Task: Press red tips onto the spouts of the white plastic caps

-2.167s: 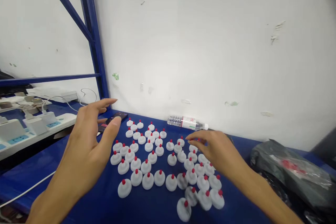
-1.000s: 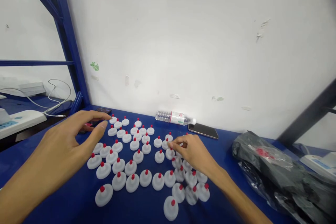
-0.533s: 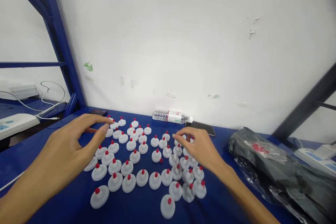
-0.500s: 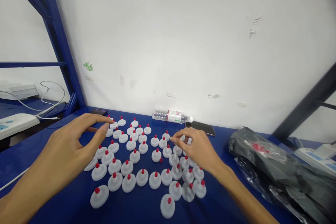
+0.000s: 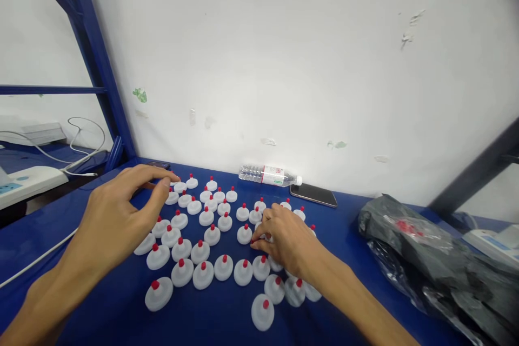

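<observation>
Many white round discs with red tips (image 5: pixel 158 294) stand spread over the blue table (image 5: pixel 203 321). My right hand (image 5: pixel 286 238) reaches down among the discs on the right, thumb and fingers pinched on a small red cap (image 5: pixel 253 241). Beside those fingertips is another disc (image 5: pixel 244 234), its red tip upright. Several discs are partly hidden under my right hand. My left hand (image 5: pixel 124 208) hovers over the left group, thumb and index finger curved towards each other with nothing visible between them. Its index fingertip overlaps a far-left disc (image 5: pixel 180 187), whose tip is hidden.
A plastic water bottle (image 5: pixel 270 175) lies along the wall, with a phone (image 5: pixel 313 194) in front of it. A grey plastic bag (image 5: pixel 438 259) covers the right side. Power strips (image 5: pixel 34 184) and a white cable (image 5: pixel 40 261) are at the left. Blue frame posts (image 5: pixel 97 59) rise behind.
My right hand has come down and nearer, closing on the loose red cap that lay beside a disc. My left hand has barely moved. The view has shifted slightly.
</observation>
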Demonstrator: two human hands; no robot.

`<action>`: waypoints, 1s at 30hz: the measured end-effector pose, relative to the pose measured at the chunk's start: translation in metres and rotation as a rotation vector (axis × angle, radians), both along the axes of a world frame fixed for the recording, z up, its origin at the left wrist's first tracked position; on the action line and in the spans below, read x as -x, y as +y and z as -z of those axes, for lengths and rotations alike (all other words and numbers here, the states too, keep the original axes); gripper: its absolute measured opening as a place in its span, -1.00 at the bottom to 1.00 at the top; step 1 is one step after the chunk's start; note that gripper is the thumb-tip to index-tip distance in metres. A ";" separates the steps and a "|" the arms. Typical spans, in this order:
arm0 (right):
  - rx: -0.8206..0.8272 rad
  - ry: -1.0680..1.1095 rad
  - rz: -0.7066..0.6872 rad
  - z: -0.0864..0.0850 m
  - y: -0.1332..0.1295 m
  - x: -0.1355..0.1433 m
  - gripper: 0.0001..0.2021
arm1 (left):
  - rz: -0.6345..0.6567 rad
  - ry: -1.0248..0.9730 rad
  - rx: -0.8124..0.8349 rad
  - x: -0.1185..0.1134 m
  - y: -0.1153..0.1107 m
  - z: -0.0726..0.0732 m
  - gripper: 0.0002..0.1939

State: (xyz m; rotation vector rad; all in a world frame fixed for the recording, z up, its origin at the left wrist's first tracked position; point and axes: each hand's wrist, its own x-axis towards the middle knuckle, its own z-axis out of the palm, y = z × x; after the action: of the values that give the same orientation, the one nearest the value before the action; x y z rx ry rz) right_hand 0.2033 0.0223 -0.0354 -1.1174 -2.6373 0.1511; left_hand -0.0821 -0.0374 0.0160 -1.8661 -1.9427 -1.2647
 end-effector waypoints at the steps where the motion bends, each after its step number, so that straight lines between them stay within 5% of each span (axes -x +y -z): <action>1: 0.006 -0.002 0.004 0.001 0.000 0.001 -0.98 | 0.001 0.001 -0.002 0.000 0.000 0.000 -0.72; 7: 0.062 0.068 0.046 -0.024 -0.009 -0.006 -0.99 | -0.011 0.007 0.004 -0.002 -0.002 -0.002 -0.71; 12: 0.233 0.441 0.133 -0.047 -0.005 -0.036 -0.91 | -0.010 -0.004 -0.002 -0.002 -0.001 -0.003 -0.71; 19: 0.418 0.521 0.121 -0.040 0.005 -0.055 -0.90 | -0.009 0.007 0.005 -0.001 0.001 -0.001 -0.71; 30: 0.248 0.337 0.063 -0.042 0.001 -0.050 -0.83 | 0.000 0.022 -0.005 0.000 0.000 -0.001 -0.72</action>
State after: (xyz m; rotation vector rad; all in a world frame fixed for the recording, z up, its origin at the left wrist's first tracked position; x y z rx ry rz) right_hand 0.2537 0.0230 0.0064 -1.1326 -2.3254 0.6120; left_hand -0.0821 -0.0369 0.0173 -1.8696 -1.9271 -1.2421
